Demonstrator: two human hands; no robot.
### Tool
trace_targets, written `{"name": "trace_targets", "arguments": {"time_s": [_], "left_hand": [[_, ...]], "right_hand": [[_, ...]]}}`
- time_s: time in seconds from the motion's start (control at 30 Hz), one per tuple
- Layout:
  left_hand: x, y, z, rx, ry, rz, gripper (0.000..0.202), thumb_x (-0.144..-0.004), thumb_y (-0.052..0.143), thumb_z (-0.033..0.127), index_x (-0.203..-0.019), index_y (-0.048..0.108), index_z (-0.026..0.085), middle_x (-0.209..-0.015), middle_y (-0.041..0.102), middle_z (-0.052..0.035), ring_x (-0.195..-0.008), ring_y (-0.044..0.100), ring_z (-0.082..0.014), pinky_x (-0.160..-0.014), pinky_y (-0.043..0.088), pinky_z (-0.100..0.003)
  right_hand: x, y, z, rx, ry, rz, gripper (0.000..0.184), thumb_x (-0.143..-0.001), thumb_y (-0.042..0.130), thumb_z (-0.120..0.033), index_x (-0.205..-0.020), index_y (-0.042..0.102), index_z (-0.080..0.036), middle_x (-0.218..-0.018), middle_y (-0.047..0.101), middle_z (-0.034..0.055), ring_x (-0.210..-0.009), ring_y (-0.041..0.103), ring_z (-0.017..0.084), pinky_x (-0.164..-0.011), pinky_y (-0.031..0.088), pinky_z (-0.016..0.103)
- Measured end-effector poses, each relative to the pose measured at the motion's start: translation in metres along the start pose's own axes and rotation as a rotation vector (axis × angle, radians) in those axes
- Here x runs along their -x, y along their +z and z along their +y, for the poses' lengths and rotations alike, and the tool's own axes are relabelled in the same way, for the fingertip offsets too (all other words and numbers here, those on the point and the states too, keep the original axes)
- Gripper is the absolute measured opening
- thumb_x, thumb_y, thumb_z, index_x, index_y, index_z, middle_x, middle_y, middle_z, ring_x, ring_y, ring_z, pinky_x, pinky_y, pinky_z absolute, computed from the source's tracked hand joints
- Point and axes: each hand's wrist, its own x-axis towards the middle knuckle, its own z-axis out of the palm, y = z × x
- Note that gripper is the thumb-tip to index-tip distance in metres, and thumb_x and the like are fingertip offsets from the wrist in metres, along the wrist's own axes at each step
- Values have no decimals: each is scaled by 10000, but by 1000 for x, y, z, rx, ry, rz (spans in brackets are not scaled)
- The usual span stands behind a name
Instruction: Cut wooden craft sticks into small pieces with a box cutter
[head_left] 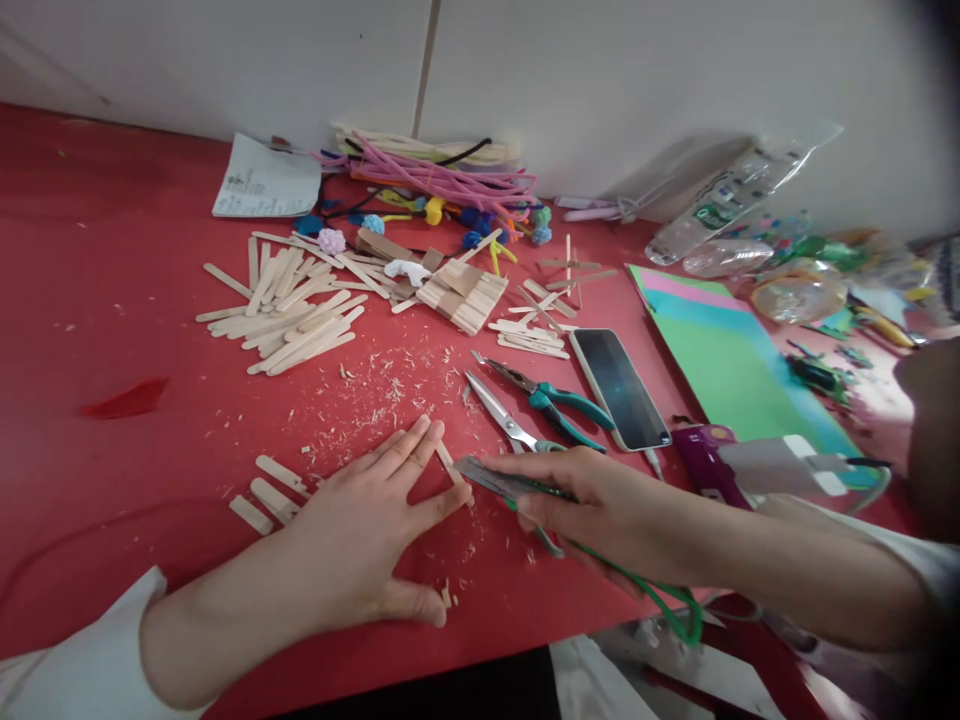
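My left hand (375, 530) lies spread on the red table, its fingers apart. Its index fingertip presses on a narrow piece of craft stick (447, 460). In my right hand (615, 510) is a utility knife (491, 480), with the index finger stretched along its top. The blade tip meets or nearly meets the stick piece, close to my left index finger. A green cord (679, 615) hangs below my right hand; I cannot tell whether it is tied to the knife. Cut stick pieces (274, 500) lie beyond my left wrist.
Wood shavings (382, 390) are scattered before my hands. Scissors (499, 410), pliers (555, 400) and a phone (621, 388) lie near my right hand. Farther back are craft sticks (292, 310), pink pipe cleaners (442, 175) and a plastic bottle (720, 205). Green sheets (735, 350) lie right.
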Motion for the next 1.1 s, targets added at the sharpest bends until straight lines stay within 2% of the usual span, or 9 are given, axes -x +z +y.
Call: {"name": "trace_targets", "arguments": {"time_s": [0.27,0.37,0.47,0.63,0.7,0.8,0.9,1.0,1.1], "left_hand": [[-1,-2,0,16,-5,-1,820,-609,672,644,-1321,450,303,-1526,93,-141,-1350,141,-419,-973,345,-573],[0,-2,-1,6,-4,-4,812,-619,660,649,-1323,449,304,-1523,104,-143,-1348,150,-417,-968,352,-577],[1,-3,-1,-8,-2,-20,794,-647,641,645,-1336,427,314,-1518,125,-155,-1352,138,-407,-976,337,-582],[3,-6,-1,-20,-4,-36,719,-710,588,636,-1339,420,328,-1511,158,-153,-1351,140,-402,-992,315,-581],[4,-8,-2,-47,10,-35,668,-754,544,626,-1339,420,330,-1512,165,-147,-1355,142,-386,-1005,309,-564],[5,-12,-5,-74,54,1,559,-825,482,577,-1313,466,304,-1503,214,-136,-1356,203,-341,-1017,332,-508],[4,-14,-9,-77,35,100,412,-878,482,455,-1234,554,260,-1438,371,-128,-1279,393,-300,-990,386,-470],[0,-15,-12,-24,5,269,259,-918,446,309,-1048,647,209,-1186,610,-85,-1091,563,-221,-922,456,-391],[-5,-16,-13,-3,-27,351,196,-905,458,237,-891,649,197,-969,649,-55,-916,606,-188,-809,498,-339]], "right_hand": [[3,6,11,-591,259,-25,441,-850,504,-268,-1286,497,-333,-621,550,-48,-328,423,41,-248,311,112],[5,11,15,-791,251,-8,415,-832,523,-234,-1243,537,-287,-747,579,-20,-347,432,28,-242,330,111],[8,15,19,-888,142,12,424,-830,520,-223,-1252,525,-263,-771,590,-10,-332,419,25,-239,333,119],[2,5,10,-782,-187,295,499,-859,498,-280,-1347,409,-225,-478,470,-78,-282,384,59,-251,314,136],[-7,-1,2,-711,-265,336,487,-855,490,-263,-1333,410,-210,-474,455,-90,-285,385,63,-258,327,149],[-28,-8,-4,-499,-366,451,487,-844,475,-235,-1323,392,-197,-550,494,-76,-311,416,64,-289,360,168],[-48,-7,4,-257,-472,612,504,-846,466,-259,-1339,363,-226,-651,546,-38,-372,454,80,-352,413,196],[-60,-2,18,-15,-503,696,545,-842,477,-271,-1363,323,-236,-988,624,72,-531,563,122,-491,486,254],[-63,0,25,66,-527,719,552,-840,471,-253,-1366,310,-208,-1067,618,100,-678,616,178,-641,510,327]]}}
